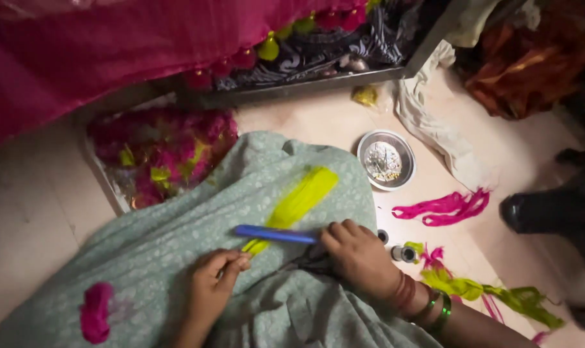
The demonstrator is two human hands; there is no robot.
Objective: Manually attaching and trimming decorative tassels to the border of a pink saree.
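Head view: my left hand pinches the lower end of the yellow threads lying on the green cloth over my lap. Right hand, fingers curled, holds a blue comb across them. Steel plate sits on the floor nearby.

Left hand pinches the yellow thread bundle on green cloth; right hand presses a blue comb across it.
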